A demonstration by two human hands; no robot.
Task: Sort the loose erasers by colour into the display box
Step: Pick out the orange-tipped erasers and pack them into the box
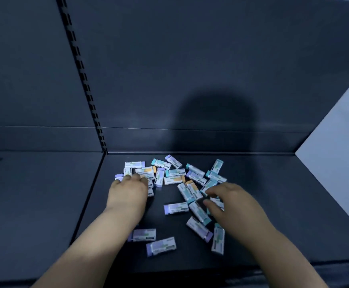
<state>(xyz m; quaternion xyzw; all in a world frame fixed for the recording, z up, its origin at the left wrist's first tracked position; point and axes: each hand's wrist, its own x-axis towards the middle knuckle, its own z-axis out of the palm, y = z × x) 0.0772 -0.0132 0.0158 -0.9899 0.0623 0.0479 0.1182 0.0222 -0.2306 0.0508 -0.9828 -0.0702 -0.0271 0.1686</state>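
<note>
Several loose erasers in white sleeves, with purple, teal or orange ends, lie scattered on the dark shelf (273,215). One purple eraser (176,208) sits between my hands, another purple eraser (161,245) lies nearest me, and an orange eraser (174,179) is in the far cluster. My left hand (128,191) rests palm down on the left part of the pile, fingertips on erasers. My right hand (229,203) hovers over the right cluster with fingers spread and curled, touching erasers. The white display box (335,161) stands at the right edge, only partly in view.
A dark back panel rises behind the shelf, with a slotted upright rail (82,80) at the left. A seam (90,194) separates this shelf from the neighbouring shelf on the left. The shelf's front edge (190,269) runs below my forearms.
</note>
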